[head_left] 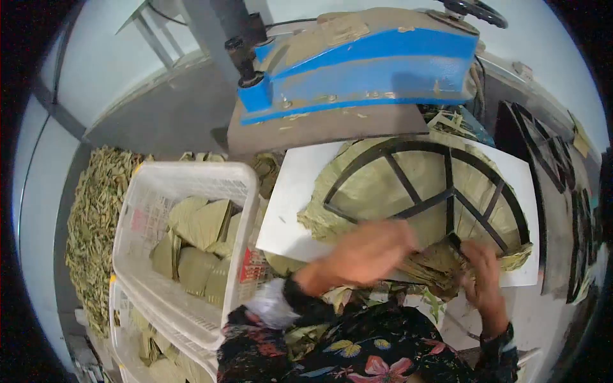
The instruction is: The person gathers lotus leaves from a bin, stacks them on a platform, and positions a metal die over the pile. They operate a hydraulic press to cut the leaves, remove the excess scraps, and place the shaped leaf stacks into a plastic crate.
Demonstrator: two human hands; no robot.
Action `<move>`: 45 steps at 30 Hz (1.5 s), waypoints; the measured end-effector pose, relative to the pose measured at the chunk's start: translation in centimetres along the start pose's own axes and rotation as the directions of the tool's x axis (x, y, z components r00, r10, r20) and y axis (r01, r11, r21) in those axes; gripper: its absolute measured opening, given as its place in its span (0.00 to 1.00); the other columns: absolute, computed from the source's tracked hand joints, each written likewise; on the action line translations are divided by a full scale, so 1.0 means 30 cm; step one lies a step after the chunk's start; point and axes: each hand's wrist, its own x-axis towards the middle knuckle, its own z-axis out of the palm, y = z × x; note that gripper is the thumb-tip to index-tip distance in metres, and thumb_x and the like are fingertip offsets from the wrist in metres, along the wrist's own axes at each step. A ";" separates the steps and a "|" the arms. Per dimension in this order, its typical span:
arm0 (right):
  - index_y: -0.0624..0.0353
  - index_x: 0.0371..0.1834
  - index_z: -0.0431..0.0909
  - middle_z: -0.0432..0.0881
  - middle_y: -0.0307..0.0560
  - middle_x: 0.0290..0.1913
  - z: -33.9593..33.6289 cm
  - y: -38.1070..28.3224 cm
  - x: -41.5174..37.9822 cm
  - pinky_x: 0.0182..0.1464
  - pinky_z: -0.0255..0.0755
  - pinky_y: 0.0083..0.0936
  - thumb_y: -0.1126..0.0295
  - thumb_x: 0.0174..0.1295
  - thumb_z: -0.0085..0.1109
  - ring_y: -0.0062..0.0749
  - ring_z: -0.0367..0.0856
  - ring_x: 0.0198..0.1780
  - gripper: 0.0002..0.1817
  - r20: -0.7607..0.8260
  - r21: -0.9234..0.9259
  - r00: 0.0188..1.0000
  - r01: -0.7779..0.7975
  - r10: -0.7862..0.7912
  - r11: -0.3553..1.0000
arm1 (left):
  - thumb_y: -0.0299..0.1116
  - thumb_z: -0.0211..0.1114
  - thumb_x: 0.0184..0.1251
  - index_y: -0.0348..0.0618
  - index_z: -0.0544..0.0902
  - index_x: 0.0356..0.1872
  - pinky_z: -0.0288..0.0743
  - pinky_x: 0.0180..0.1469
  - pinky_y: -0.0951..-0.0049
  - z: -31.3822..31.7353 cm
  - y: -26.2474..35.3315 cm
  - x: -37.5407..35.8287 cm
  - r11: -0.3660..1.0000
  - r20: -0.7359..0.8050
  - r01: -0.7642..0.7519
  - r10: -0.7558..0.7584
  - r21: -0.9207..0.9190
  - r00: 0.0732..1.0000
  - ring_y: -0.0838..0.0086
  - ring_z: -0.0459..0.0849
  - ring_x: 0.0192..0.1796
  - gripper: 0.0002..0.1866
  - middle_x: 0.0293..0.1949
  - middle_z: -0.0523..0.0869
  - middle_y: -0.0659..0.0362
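A black metal cutting frame (449,171), arched with several spokes, lies on a thick stack of large dry greenish leaves (364,179). The stack rests on a white board (281,217). My left hand (367,252) is over the front edge of the stack, left of the frame's front corner; motion smears its fingers. At the right front, my right hand (482,274) has its fingers curled at the ragged edge of the leaves, close to the frame. Between the hands, browned folded leaf edges (431,265) stick out toward my body.
Behind the board stands a blue press (370,70) with a handwheel (479,11). To the left, a white plastic basket (246,255) holds cut leaf pieces, with another basket (118,313) below. A heap of leaf scraps (96,223) lies far left. More black frames (543,143) are at right.
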 end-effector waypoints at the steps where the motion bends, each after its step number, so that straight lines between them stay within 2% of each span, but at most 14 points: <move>1: 0.58 0.50 0.72 0.76 0.53 0.45 0.000 -0.038 -0.036 0.47 0.70 0.42 0.66 0.46 0.65 0.50 0.75 0.46 0.25 0.071 0.148 0.996 -0.058 0.048 0.987 | 0.27 0.61 0.54 0.34 0.77 0.49 0.71 0.55 0.57 -0.076 -0.052 -0.027 0.963 0.032 0.254 -0.258 0.084 0.966 0.52 0.77 0.53 0.19 0.48 0.79 0.46; 6: 0.59 0.49 0.73 0.74 0.54 0.50 0.142 -0.107 -0.151 0.51 0.67 0.45 0.67 0.40 0.71 0.51 0.73 0.51 0.29 0.064 0.147 0.988 -0.151 0.143 0.978 | 0.37 0.66 0.59 0.30 0.62 0.63 0.60 0.65 0.65 -0.458 -0.540 0.119 0.790 -0.633 0.576 -0.340 0.209 0.695 0.60 0.69 0.61 0.35 0.58 0.70 0.46; 10: 0.56 0.46 0.74 0.74 0.53 0.49 0.213 -0.068 -0.210 0.50 0.67 0.45 0.67 0.42 0.69 0.51 0.73 0.49 0.24 0.004 0.097 0.994 -0.108 0.109 0.989 | 0.40 0.64 0.61 0.26 0.63 0.60 0.64 0.59 0.67 -0.619 -0.853 0.206 0.609 -0.732 0.682 -0.230 0.406 0.641 0.60 0.72 0.58 0.33 0.55 0.70 0.42; 11: 0.55 0.44 0.75 0.75 0.52 0.48 0.215 -0.070 -0.214 0.49 0.67 0.44 0.68 0.42 0.68 0.50 0.74 0.48 0.22 -0.004 0.093 0.996 -0.092 0.093 0.991 | 0.40 0.64 0.61 0.26 0.63 0.60 0.64 0.59 0.67 -0.645 -0.895 0.216 0.633 -0.727 0.665 -0.227 0.395 0.648 0.60 0.72 0.58 0.33 0.55 0.70 0.42; 13: 0.55 0.44 0.75 0.75 0.52 0.48 0.202 -0.075 -0.199 0.49 0.67 0.43 0.69 0.42 0.67 0.49 0.74 0.48 0.21 -0.012 0.097 0.996 -0.087 0.088 0.992 | 0.41 0.65 0.60 0.27 0.69 0.54 0.71 0.49 0.70 -0.672 -0.940 0.235 0.666 -0.555 0.702 -0.693 -0.250 0.459 0.67 0.79 0.46 0.29 0.46 0.78 0.48; 17: 0.54 0.44 0.76 0.75 0.50 0.48 0.211 -0.060 -0.209 0.49 0.66 0.41 0.71 0.43 0.63 0.46 0.75 0.46 0.20 -0.017 0.135 0.999 -0.045 0.048 0.990 | 0.40 0.64 0.61 0.32 0.73 0.48 0.71 0.37 0.75 -0.651 -0.910 0.235 0.671 -0.585 0.713 -0.667 -0.203 0.461 0.75 0.77 0.33 0.22 0.38 0.79 0.55; 24: 0.57 0.46 0.76 0.74 0.51 0.49 0.199 -0.052 -0.201 0.48 0.66 0.39 0.70 0.44 0.59 0.46 0.75 0.46 0.21 -0.047 0.128 0.999 0.033 -0.027 0.991 | 0.39 0.61 0.62 0.33 0.73 0.47 0.70 0.39 0.76 -0.601 -0.735 0.236 0.645 -0.588 0.744 -0.675 -0.176 0.446 0.75 0.75 0.35 0.20 0.35 0.78 0.57; 27: 0.57 0.46 0.76 0.74 0.52 0.50 0.206 -0.050 -0.207 0.48 0.66 0.39 0.69 0.46 0.58 0.46 0.75 0.46 0.20 -0.027 0.106 0.999 0.032 -0.029 0.994 | 0.39 0.59 0.64 0.34 0.73 0.47 0.69 0.40 0.74 -0.553 -0.546 0.235 0.690 -0.585 0.723 -0.591 -0.010 0.556 0.75 0.75 0.37 0.19 0.35 0.78 0.56; 33: 0.60 0.50 0.72 0.71 0.56 0.52 0.176 -0.036 -0.199 0.49 0.64 0.40 0.65 0.44 0.65 0.48 0.74 0.48 0.27 -0.013 0.109 0.996 0.086 -0.085 0.990 | 0.44 0.54 0.69 0.34 0.70 0.58 0.66 0.54 0.73 -0.456 -0.208 0.210 0.743 -0.515 0.664 -0.600 -0.077 0.612 0.69 0.75 0.48 0.25 0.47 0.77 0.51; 36: 0.60 0.58 0.67 0.69 0.56 0.58 0.046 -0.073 -0.115 0.54 0.64 0.41 0.59 0.52 0.62 0.48 0.69 0.57 0.31 0.001 0.342 1.000 0.006 -0.007 0.940 | 0.47 0.50 0.71 0.35 0.67 0.63 0.62 0.59 0.72 -0.462 -0.177 0.214 0.748 -0.435 0.638 -0.643 -0.182 0.630 0.67 0.74 0.53 0.28 0.52 0.76 0.51; 38: 0.64 0.60 0.63 0.67 0.58 0.60 -0.009 -0.072 -0.029 0.58 0.62 0.43 0.53 0.55 0.61 0.51 0.67 0.59 0.35 -0.180 0.386 0.982 0.125 -0.058 0.914 | 0.49 0.47 0.73 0.34 0.65 0.64 0.61 0.61 0.70 -0.484 -0.266 0.209 0.701 -0.641 0.654 -0.369 0.283 0.673 0.66 0.74 0.54 0.30 0.52 0.76 0.51; 40: 0.67 0.64 0.58 0.65 0.60 0.61 -0.065 -0.101 0.099 0.62 0.59 0.42 0.51 0.60 0.56 0.51 0.64 0.62 0.37 -0.194 0.555 0.981 0.086 0.028 0.828 | 0.48 0.46 0.73 0.30 0.69 0.59 0.63 0.59 0.71 -0.476 -0.285 0.251 0.689 -0.693 0.685 -0.374 0.237 0.616 0.66 0.75 0.51 0.28 0.47 0.78 0.51; 43: 0.66 0.67 0.55 0.64 0.59 0.62 -0.145 -0.169 0.282 0.62 0.59 0.38 0.53 0.66 0.48 0.44 0.62 0.65 0.33 -0.257 0.682 0.962 0.116 0.088 0.722 | 0.45 0.46 0.73 0.32 0.72 0.52 0.68 0.51 0.71 -0.478 -0.286 0.279 0.647 -0.516 0.757 -0.681 -0.092 0.519 0.69 0.77 0.44 0.23 0.41 0.79 0.52; 45: 0.66 0.60 0.64 0.71 0.54 0.55 -0.200 -0.191 0.347 0.60 0.62 0.31 0.59 0.69 0.43 0.33 0.68 0.59 0.24 -0.185 0.927 0.968 0.115 0.168 0.357 | 0.42 0.47 0.71 0.37 0.74 0.47 0.71 0.42 0.71 -0.409 -0.225 0.308 0.710 -0.554 0.567 -0.694 -0.418 0.460 0.71 0.76 0.37 0.18 0.37 0.79 0.54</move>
